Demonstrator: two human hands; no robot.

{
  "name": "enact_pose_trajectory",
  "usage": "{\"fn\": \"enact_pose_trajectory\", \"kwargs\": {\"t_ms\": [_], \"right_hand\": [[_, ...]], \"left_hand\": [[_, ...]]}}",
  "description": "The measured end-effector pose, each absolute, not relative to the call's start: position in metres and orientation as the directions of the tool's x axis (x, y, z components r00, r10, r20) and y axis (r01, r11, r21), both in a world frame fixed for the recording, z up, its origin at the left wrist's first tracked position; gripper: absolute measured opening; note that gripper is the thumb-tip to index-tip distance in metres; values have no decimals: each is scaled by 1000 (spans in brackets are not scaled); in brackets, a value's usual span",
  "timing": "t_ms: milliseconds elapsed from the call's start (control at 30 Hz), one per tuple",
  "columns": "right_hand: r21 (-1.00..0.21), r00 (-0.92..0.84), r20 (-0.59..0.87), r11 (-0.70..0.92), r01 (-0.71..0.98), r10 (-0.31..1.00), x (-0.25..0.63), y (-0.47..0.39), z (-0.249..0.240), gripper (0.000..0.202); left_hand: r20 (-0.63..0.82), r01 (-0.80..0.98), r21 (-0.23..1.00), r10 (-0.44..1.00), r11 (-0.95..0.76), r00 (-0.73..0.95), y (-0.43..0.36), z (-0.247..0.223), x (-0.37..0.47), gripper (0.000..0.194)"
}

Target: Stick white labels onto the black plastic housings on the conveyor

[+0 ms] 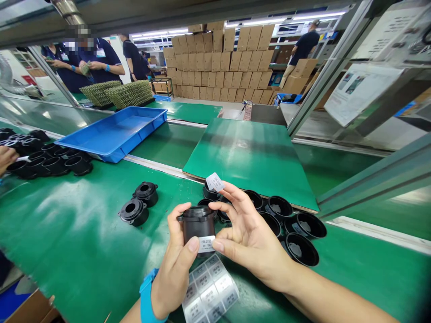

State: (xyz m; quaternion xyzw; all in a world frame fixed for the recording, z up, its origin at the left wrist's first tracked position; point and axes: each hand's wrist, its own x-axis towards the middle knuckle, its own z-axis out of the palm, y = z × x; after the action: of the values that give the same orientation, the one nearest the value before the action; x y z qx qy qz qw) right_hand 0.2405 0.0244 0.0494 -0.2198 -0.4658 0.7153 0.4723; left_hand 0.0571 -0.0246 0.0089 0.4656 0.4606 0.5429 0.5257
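Note:
A black plastic housing (193, 226) is held upright in front of me, a printed silver label (206, 243) on its near side. My left hand (177, 258) grips it from the left, thumb beside the label. My right hand (247, 229) closes on its right side, the thumb at the label's edge. Another loose label (214, 182) sticks to a raised fingertip of that hand. Below lies a sheet of silver labels (210, 291) on the green table. Several black cups (302, 249) stand to the right, partly behind my hand.
Two black ring-shaped parts (134, 211) sit left of my hands. A blue tray (116, 134) rests across the line, near more black cups (55, 165) and another person's hand (6, 158). A green board (245, 154) lies ahead; metal posts (336, 67) rise at right.

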Motion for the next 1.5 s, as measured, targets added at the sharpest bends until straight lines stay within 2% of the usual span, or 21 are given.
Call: {"fn": "enact_pose_trajectory", "kwargs": {"t_ms": [433,533,633,700,767,867,933,1033,1133,1233,1333,1433,1500], "right_hand": [[-887,-465,126,-110,-448,876,241,27,52,88],[-906,-388,171,-10,-424,906,237,22,54,83],[-901,-163,317,244,-358,934,232,10,52,77],[-877,-85,409,366,-311,908,228,3,48,78],[-878,-138,431,379,-291,892,224,-2,40,86],[-913,-271,389,329,-243,880,218,-5,26,93],[-916,-276,385,327,-232,881,214,-7,19,82],[-897,-193,375,302,-323,907,208,-9,17,55],[-879,-123,312,237,-414,942,205,-4,23,46],[-871,-51,280,231,-434,959,210,10,34,47],[-871,27,304,289,-398,952,220,22,43,53],[-873,42,328,319,-369,944,225,24,50,54],[-875,30,327,315,-367,944,226,23,51,53]], "left_hand": [[23,-112,993,1000,-22,1,-26,12,57,62],[46,-87,995,997,-51,-65,-27,11,57,62],[92,-97,990,988,-105,-126,-28,11,59,64],[107,-113,986,983,-125,-151,-29,11,61,66],[114,-117,984,978,-135,-174,-32,11,67,68],[73,-169,980,977,-108,-202,-39,12,81,69],[42,-216,972,977,-88,-210,-43,12,90,66],[49,-280,955,981,-101,-185,-46,9,97,60],[78,-279,953,984,-121,-160,-39,6,89,58],[141,-137,975,961,-177,-238,-22,9,64,58],[213,189,970,915,-155,-343,-3,20,30,69],[300,542,838,884,-65,-358,13,26,3,88],[369,689,723,866,-39,-338,22,24,-4,80]]}}
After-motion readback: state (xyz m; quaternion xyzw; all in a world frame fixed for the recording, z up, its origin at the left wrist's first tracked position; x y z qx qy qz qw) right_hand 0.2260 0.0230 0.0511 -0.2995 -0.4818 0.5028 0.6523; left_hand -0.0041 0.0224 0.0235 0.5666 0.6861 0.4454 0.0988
